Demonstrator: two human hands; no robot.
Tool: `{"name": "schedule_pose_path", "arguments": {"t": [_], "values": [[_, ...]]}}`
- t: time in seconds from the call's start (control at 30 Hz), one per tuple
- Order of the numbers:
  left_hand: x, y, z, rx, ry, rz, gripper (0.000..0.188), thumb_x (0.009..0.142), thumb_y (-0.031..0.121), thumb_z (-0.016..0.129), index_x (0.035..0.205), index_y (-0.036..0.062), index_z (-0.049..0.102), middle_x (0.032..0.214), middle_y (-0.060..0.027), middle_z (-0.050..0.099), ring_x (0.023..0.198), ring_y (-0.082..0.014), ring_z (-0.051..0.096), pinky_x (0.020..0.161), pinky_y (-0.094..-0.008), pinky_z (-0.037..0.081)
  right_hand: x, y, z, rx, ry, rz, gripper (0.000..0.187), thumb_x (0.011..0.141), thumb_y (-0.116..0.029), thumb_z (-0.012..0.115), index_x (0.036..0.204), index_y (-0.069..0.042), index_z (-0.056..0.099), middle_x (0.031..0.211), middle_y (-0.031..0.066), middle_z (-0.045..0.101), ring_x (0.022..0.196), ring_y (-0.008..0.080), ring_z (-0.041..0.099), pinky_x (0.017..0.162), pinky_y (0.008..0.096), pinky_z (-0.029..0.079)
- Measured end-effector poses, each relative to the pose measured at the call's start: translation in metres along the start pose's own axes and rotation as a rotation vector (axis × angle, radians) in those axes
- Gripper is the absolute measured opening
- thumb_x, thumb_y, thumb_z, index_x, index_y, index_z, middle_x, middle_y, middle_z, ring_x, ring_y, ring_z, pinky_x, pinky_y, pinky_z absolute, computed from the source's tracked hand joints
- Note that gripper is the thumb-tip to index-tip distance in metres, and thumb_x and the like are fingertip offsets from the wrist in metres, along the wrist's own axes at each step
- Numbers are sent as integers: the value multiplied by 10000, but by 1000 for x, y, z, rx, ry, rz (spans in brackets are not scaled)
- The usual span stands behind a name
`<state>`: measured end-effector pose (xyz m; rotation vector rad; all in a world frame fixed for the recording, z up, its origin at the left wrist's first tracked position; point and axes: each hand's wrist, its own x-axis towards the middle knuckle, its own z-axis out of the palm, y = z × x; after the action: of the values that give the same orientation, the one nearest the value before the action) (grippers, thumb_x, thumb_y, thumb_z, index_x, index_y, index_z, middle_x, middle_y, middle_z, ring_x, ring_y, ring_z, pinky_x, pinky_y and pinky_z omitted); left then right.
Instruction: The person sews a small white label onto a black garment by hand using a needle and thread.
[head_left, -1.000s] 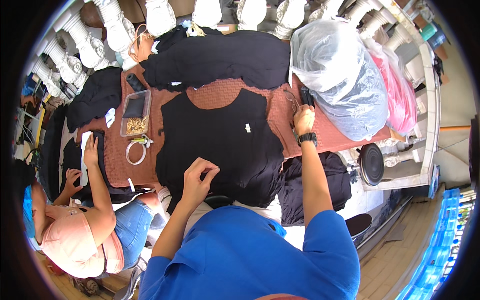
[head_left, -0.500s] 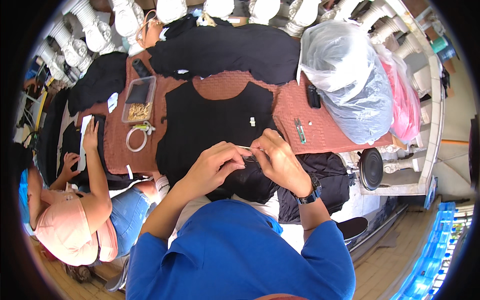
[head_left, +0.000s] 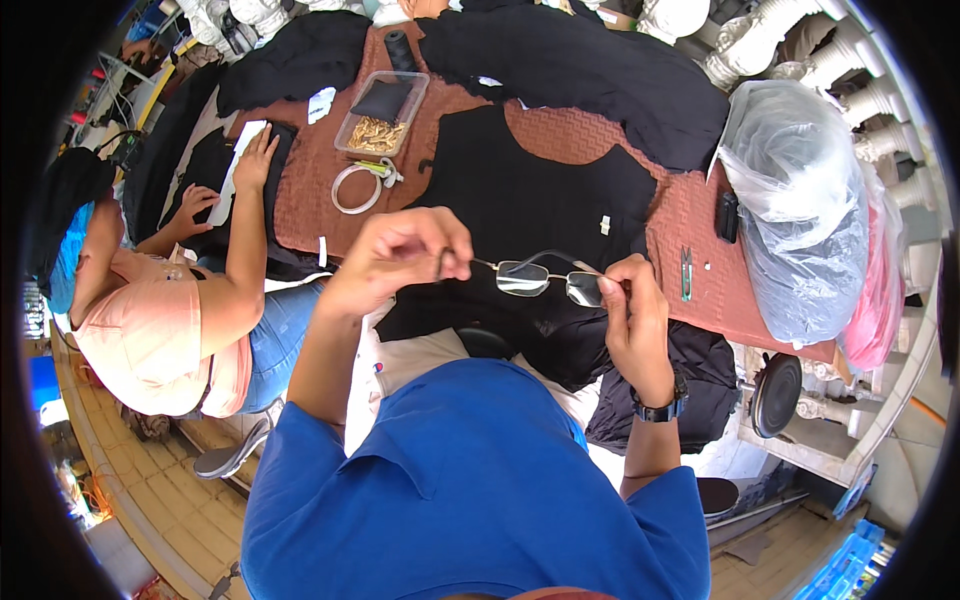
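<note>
A pair of thin-framed eyeglasses is held up in front of me between both hands. My left hand pinches one dark temple arm at the left. At the right, my right hand grips the other end of the glasses near the lens, fingers closed. Beneath them a black garment lies spread on the brown cloth, a small white tag on its right side. Right of the garment are thread snips and a small black case.
Far left of centre stands a clear container holding gold pieces and a black patch; a white ring and a black thread spool lie nearby. Large plastic bags fill the right. A co-worker's hands press a white strip on black fabric.
My hands have moved apart and the eyeglasses now show plainly between them. The view has shifted, so the table's things appear farther right. The co-worker's hands stay on the white strip.
</note>
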<state>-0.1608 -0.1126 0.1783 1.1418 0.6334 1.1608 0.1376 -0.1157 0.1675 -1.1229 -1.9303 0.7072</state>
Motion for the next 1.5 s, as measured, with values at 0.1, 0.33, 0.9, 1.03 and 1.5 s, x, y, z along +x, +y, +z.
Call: {"name": "schedule_pose_path", "arguments": {"t": [0.1,0.33,0.9,1.03,1.5], "values": [[-10,23,2,-72,-163,180,138,873,91,697,807,-1,619,953,-168,639,785,-217,668,708,-302,548,-10,-9,16,374,237,-177,32,1021,-13,421,1044,-1,403,811,120,563,651,129,523,600,235,465],[-25,117,27,-241,-713,280,113,907,54,656,823,-16,685,965,-228,689,787,-287,697,667,-345,571,-2,-82,14,727,539,-626,160,1013,-149,525,1096,-41,440,751,124,571,467,162,485,415,272,432],[-32,134,24,-141,-493,93,190,742,-79,755,654,29,626,773,-86,629,654,-211,662,533,-270,526,6,-131,-27,868,322,-575,203,998,-193,574,1060,-13,502,902,99,559,685,188,557,556,264,487],[-51,150,9,-253,-516,90,162,697,-75,796,697,17,662,761,-72,634,649,-217,655,547,-262,542,3,-135,-29,950,313,-609,175,975,-153,604,1008,3,532,909,101,554,701,182,572,562,271,496],[-60,156,-7,-266,-279,601,167,714,-10,806,801,34,670,936,-85,587,797,-227,600,653,-283,498,28,-120,-37,848,633,-726,151,798,46,732,860,-85,689,965,34,500,859,125,511,687,210,467]]}}
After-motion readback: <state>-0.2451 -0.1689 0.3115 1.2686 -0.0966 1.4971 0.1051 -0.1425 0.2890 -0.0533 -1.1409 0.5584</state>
